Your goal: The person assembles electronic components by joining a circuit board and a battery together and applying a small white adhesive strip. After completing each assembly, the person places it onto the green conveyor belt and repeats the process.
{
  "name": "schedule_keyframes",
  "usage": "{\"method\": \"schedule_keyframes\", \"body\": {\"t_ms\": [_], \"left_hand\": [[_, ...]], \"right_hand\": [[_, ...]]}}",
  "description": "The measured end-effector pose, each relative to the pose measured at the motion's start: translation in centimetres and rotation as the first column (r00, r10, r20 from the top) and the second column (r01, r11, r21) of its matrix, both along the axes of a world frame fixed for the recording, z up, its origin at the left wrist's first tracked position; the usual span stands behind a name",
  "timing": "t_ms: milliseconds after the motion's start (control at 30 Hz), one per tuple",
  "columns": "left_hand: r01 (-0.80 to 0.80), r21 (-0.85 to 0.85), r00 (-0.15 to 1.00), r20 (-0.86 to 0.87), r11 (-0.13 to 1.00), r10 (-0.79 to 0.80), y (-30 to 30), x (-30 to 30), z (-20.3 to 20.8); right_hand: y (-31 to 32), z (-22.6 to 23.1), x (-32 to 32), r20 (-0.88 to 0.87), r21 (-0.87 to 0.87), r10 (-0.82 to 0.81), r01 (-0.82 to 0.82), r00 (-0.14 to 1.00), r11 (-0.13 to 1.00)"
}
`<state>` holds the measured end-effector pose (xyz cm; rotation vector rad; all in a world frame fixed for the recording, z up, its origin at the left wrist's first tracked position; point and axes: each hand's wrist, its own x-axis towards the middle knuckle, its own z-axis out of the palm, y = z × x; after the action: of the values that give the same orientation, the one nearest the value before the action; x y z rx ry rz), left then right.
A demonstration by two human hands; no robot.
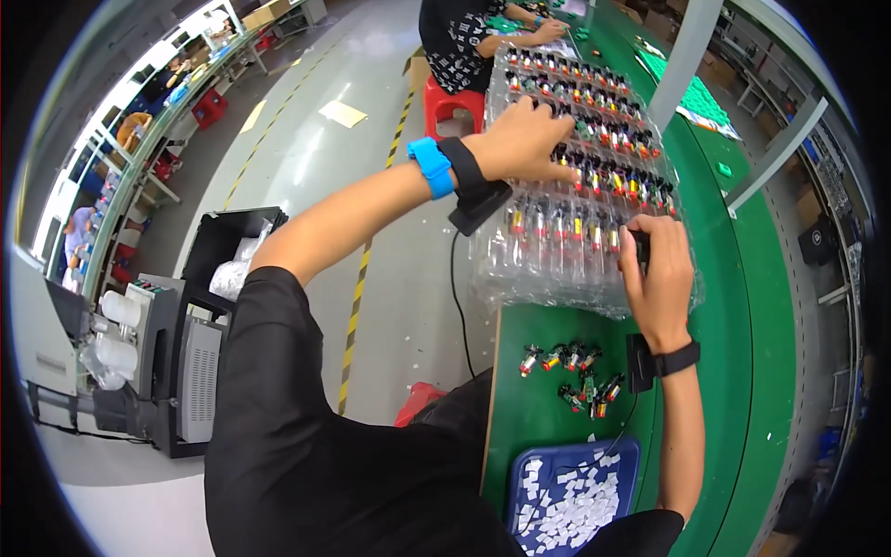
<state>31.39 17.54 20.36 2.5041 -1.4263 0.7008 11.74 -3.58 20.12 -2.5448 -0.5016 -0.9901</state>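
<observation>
A clear plastic blister tray point(557, 283) holds rows of small components point(580, 227) with black tops and red, yellow or silver bodies. My left hand point(529, 141) reaches over the tray's left side, fingers spread and thumb close to a middle row. At the tray's near right corner, the fingers of my right hand point(663, 274) are curled towards the thumb. Something dark shows between them, mostly hidden, and I cannot make out what it is. Several loose components point(561, 357) of a similar kind lie on the green bench in front of the tray.
Near me, a blue tray point(634, 455) holds many small white pieces. The green bench point(733, 371) runs away from me, with grey posts point(682, 65) on its right. Beyond the tray a person point(455, 42) sits on a red stool point(452, 107). Grey equipment point(200, 371) stands at left.
</observation>
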Motion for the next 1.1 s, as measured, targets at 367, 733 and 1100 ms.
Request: {"method": "schedule_keyframes", "body": {"t_ms": [367,733,1100], "left_hand": [[0.008,0.092,0.841,-0.539,0.996,0.042,0.1,0.8,1.0],[-0.004,-0.110,0.792,-0.607,0.994,-0.064,-0.2,-0.1,-0.5],[0.149,-0.212,0.833,-0.499,0.966,-0.238,-0.9,-0.7,3.0]], "right_hand": [[-3.9,-8.8,-13.9,-0.455,0.115,0.045,0.008,0.889,0.993],[-4.9,-11.5,-15.5,-0.424,0.129,0.023,0.035,0.905,0.991],[-8.0,1.9,7.1,-0.268,-0.158,0.036,-0.081,0.963,0.984]]}}
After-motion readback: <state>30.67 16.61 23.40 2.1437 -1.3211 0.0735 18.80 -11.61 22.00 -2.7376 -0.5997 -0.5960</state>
